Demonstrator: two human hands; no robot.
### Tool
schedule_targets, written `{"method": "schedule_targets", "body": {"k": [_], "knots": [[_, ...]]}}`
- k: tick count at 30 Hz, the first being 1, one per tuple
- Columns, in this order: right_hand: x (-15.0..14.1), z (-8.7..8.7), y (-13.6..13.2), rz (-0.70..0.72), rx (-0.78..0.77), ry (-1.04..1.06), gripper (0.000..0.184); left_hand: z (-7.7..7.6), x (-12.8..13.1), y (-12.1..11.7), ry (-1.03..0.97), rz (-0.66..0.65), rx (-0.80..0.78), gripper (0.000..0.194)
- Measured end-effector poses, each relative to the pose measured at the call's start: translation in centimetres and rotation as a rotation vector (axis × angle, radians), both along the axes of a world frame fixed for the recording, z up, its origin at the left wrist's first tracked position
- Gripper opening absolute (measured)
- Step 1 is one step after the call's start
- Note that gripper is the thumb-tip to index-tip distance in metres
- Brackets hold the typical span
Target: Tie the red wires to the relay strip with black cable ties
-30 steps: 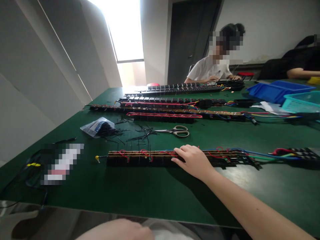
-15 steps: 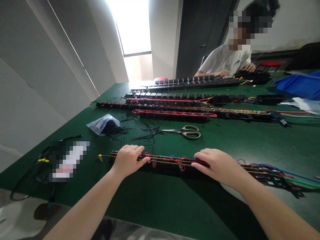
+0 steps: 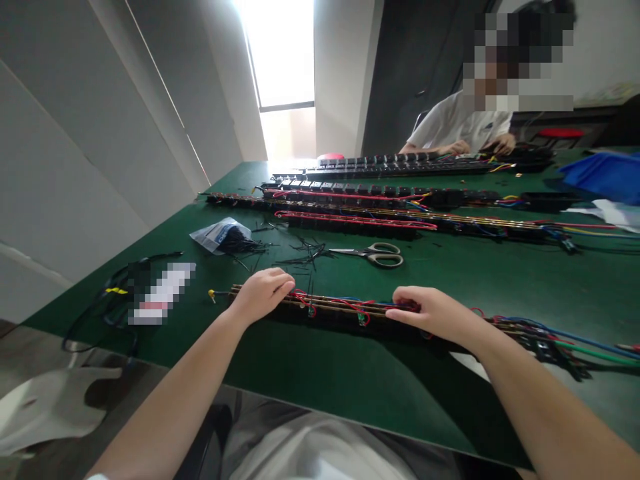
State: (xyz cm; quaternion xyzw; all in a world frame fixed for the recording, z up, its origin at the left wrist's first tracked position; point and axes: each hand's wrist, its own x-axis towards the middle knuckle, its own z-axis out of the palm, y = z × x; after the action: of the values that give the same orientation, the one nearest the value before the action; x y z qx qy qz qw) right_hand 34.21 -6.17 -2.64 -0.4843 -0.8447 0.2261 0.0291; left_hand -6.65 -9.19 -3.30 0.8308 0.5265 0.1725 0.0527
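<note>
A long black power strip lies across the near part of the table. Brass bars, red and blue wires and small green circuit boards show along its upper side. My left hand is closed over its left part, thumb against the fingers. Further right, my right hand grips the same strip, its fingers curled at the far side and the thumb along the near side. Part of the strip is hidden beneath both hands. One thin black cable tie stands up from the strip between them.
Behind the strip lie scissors, loose black cable ties and a plastic bag of them. A coiled black cable is at left. More strips stretch across the table. Opposite, a person handles parts near a blue sheet.
The camera view has shifted a little. My left hand has rolled, bringing its thumb up to the fingers. My right hand's fingers have curled in more. The strip stays about where it was.
</note>
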Motion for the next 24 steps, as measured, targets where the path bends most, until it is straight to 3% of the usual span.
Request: {"method": "schedule_targets", "body": {"k": [5, 11, 15, 18, 24], "knots": [[-0.1, 0.0, 0.2, -0.023, -0.038, 0.031, 0.042, 1.2, 0.7, 1.5, -0.088, 0.082, 0.093, 0.038], [-0.2, 0.0, 0.3, -0.048, -0.092, 0.003, 0.039, 1.1, 2.9, 4.6, -0.093, -0.136, -0.151, 0.039], [-0.1, 0.1, 0.3, -0.063, -0.114, -0.015, 0.037, 0.2, 3.1, 5.0, -0.079, -0.142, -0.218, 0.039], [0.1, 0.1, 0.2, -0.063, -0.113, -0.008, 0.035, 0.2, 1.0, 5.2, -0.084, -0.034, -0.166, 0.039], [0.2, 0.2, 0.3, -0.061, -0.101, 0.029, 0.04, 1.7, -7.3, 9.1, -0.064, 0.261, -0.066, 0.041]]}}
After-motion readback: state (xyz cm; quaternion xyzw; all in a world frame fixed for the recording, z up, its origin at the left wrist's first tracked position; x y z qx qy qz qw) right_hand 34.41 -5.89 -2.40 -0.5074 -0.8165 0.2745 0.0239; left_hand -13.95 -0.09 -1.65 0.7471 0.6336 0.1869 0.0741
